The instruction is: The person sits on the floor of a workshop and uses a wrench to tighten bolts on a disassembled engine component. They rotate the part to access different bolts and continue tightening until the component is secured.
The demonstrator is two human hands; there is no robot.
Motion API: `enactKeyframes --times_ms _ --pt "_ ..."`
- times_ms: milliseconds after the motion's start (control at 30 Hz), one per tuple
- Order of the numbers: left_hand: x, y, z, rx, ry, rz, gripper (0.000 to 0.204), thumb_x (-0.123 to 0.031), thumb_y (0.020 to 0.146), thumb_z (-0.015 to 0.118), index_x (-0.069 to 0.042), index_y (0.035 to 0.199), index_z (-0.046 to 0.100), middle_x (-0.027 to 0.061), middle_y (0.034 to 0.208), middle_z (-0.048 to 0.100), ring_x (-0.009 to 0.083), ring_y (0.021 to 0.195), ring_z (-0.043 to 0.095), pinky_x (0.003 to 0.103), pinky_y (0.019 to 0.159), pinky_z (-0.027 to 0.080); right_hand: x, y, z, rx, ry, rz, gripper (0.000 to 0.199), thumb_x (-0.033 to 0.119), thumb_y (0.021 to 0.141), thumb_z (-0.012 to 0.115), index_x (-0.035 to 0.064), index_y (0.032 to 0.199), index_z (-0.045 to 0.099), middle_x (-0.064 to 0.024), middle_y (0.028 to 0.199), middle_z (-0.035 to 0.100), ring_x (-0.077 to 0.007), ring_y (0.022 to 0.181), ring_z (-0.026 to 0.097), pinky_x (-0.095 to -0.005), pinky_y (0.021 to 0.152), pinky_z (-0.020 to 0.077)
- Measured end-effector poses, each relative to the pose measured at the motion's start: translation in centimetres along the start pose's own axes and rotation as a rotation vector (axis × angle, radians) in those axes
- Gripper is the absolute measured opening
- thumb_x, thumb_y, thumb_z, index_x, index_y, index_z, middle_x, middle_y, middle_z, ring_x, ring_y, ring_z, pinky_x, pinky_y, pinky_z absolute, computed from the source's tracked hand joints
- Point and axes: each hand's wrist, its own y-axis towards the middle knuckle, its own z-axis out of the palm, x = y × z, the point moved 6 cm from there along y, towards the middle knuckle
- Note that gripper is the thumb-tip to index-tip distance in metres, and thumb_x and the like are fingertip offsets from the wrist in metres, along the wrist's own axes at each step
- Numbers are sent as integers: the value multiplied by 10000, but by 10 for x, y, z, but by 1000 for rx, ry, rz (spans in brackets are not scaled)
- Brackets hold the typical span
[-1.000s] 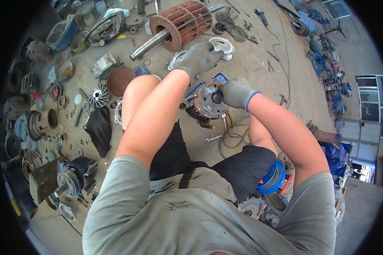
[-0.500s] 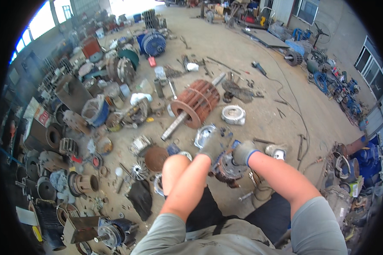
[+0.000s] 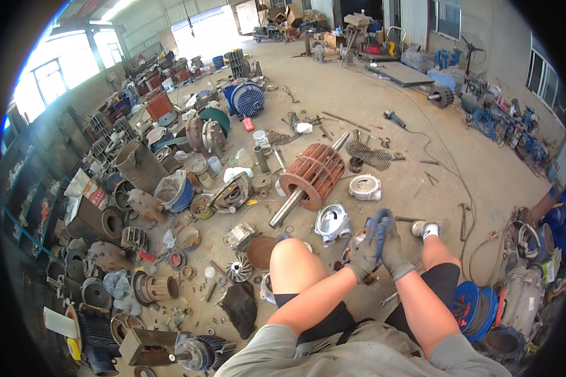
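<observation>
My gloved left hand (image 3: 362, 256) and gloved right hand (image 3: 393, 249) meet palm to palm in front of me, fingers stretched out and pointing away. Both gloves are grey, with blue showing along the fingers. No held object shows between them. A dark, round metal part (image 3: 354, 240) sits low between my legs, largely hidden by my left hand. Just beyond it on the floor lies a silvery cast end cover (image 3: 332, 223). Farther ahead is a rusty red-brown rotor (image 3: 317, 171) on a bright steel shaft.
Another pale metal cover (image 3: 365, 187) lies right of the rotor. A hammer (image 3: 464, 221) and a cable are at the right, near a blue cable reel (image 3: 475, 311). Motor parts crowd the left side. A blue motor (image 3: 245, 98) stands farther back.
My hands have left the dark metal part, where they were apart, and come together above it. The view has tilted up, showing more of the far hall.
</observation>
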Motion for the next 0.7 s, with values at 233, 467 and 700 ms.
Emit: enactKeyframes --times_ms 233,467,700 --pt "-21 -21 19 -126 -532 -237 606 -443 1142 483 -59 1610 434 138 1406 632 260 1307 601 370 1146 468 44 -96 10 -21 112 -231 781 511 1124 393 14 1701 220 -260 1731 273 -407 1604 260 -450 1310 211" --pt "-49 -8 11 -255 -1050 -562 511 -450 1145 462 -120 1533 494 93 1367 626 220 1254 593 367 1129 460 103 -71 -8 -67 207 -384 642 444 1124 388 88 1658 386 -247 1709 331 -469 1605 240 -569 1318 154" --pt "-53 -21 13 -80 -1479 -686 676 -639 1095 427 -146 1551 504 55 1429 593 203 1309 536 368 1175 393 73 -33 -57 -20 56 -534 541 438 1095 485 136 1536 563 -228 1543 551 -431 1436 517 -533 1228 361"
